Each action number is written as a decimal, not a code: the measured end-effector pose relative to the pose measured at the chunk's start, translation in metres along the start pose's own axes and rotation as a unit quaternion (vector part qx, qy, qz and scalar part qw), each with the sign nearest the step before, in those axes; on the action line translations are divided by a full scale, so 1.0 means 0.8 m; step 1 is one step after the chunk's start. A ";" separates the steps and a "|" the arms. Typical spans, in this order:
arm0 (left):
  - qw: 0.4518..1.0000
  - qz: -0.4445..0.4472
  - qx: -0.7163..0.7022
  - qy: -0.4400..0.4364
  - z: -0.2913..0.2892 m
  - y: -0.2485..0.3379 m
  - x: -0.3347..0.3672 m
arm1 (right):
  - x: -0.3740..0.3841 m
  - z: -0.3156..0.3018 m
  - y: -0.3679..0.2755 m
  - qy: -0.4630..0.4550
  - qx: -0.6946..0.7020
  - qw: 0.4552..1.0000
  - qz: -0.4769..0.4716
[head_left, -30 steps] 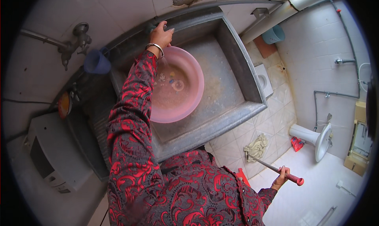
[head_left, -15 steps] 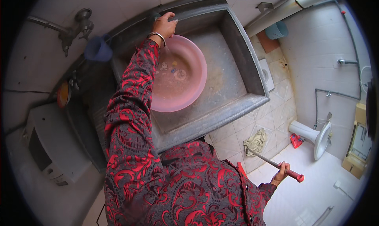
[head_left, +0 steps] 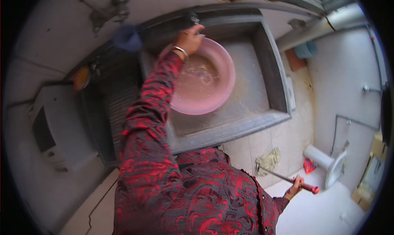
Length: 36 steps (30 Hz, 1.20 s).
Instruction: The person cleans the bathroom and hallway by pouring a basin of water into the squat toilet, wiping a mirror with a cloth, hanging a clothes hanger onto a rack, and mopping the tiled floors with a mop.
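While the right hand (head_left: 294, 188) wraps around the red grip of a mop (head_left: 280, 176), whose long pole slants leftward and away to its cloth head (head_left: 269, 160), the left hand (head_left: 188, 40) reaches over the pink basin (head_left: 230, 77) in the sink (head_left: 255, 73). Its fingers look partly curled beside a dark tap-like fitting (head_left: 193, 18); whether they grip it, I cannot tell.

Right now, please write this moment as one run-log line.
left hand: near tap, contact unclear | right hand: holds mop | pink basin: in grey sink, holds cloudy water
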State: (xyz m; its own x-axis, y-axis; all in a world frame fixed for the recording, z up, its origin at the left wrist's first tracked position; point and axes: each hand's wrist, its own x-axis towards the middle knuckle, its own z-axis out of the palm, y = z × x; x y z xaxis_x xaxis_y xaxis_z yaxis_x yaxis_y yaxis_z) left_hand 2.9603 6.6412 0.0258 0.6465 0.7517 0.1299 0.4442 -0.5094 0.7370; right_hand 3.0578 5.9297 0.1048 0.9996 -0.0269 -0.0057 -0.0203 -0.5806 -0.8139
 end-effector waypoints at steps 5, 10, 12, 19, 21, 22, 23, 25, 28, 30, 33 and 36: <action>0.984 -0.105 -0.098 0.108 -0.035 -0.040 -0.061 | 0.009 0.017 -0.028 -0.033 0.014 0.999 -0.014; 0.861 -0.317 -0.276 0.286 -0.137 -0.130 -0.155 | 0.019 0.037 -0.044 -0.070 0.008 0.997 -0.007; 0.801 -0.382 -0.255 0.384 -0.190 -0.150 -0.191 | 0.031 0.056 -0.046 -0.085 -0.005 0.996 0.000; 0.799 -0.445 -0.021 0.403 -0.323 -0.195 -0.219 | 0.046 0.112 -0.033 -0.143 -0.016 0.989 -0.033; 0.832 -0.420 0.140 0.336 -0.336 -0.224 -0.214 | 0.052 0.118 -0.022 -0.155 -0.026 0.987 -0.044; 0.839 -0.381 0.297 0.252 -0.344 -0.238 -0.218 | 0.053 0.123 -0.022 -0.163 -0.041 0.985 -0.044; 0.838 -0.382 0.297 0.252 -0.346 -0.234 -0.210 | 0.046 0.123 -0.025 -0.163 -0.058 0.984 -0.040; 0.805 -0.433 0.296 0.278 -0.330 -0.217 -0.194 | 0.045 0.129 -0.028 -0.171 -0.055 0.983 -0.040; 0.805 -0.420 0.336 0.251 -0.337 -0.220 -0.200 | 0.044 0.140 -0.037 -0.167 -0.035 0.985 -0.025; 0.814 -0.405 0.343 0.237 -0.345 -0.210 -0.201 | 0.045 0.140 -0.035 -0.175 -0.040 0.984 -0.025; 0.822 -0.389 0.356 0.214 -0.343 -0.200 -0.199 | 0.047 0.146 -0.035 -0.183 -0.045 0.982 -0.029; 0.822 -0.393 0.348 0.221 -0.322 -0.192 -0.185 | 0.043 0.159 -0.039 -0.190 -0.037 0.981 -0.020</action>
State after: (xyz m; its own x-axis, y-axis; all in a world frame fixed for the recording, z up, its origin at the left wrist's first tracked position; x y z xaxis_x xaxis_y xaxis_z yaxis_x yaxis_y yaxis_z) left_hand 2.6368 6.7159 0.0642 -0.2307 0.9634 0.1362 0.9634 0.2065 0.1707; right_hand 3.0950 6.0499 0.0561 0.9344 0.2936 -0.2017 0.0322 -0.6335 -0.7731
